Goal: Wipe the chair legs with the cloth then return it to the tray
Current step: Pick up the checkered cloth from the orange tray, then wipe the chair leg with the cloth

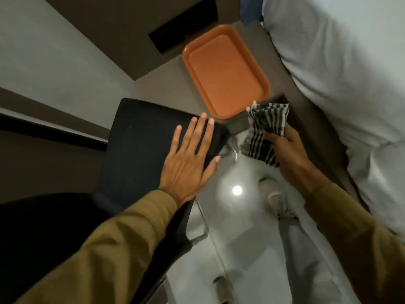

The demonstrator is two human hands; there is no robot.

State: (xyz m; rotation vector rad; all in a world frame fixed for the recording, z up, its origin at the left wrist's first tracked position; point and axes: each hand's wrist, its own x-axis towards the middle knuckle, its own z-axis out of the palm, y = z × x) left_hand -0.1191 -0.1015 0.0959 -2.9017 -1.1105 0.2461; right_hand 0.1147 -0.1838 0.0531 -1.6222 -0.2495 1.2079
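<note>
Resting flat on chair [140, 137], left hand [188, 159], right hand [287, 150] gripping cloth [265, 130]

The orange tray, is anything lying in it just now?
Empty. The orange tray shows only its bare bottom, and the striped cloth is bunched in the right hand beside its near end.

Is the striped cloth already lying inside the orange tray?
No, the cloth is held in the right hand, beside the bare orange tray.

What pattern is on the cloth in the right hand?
Dark and white stripes, checked in places, on the cloth held by the right hand; head view, the only one.
</note>
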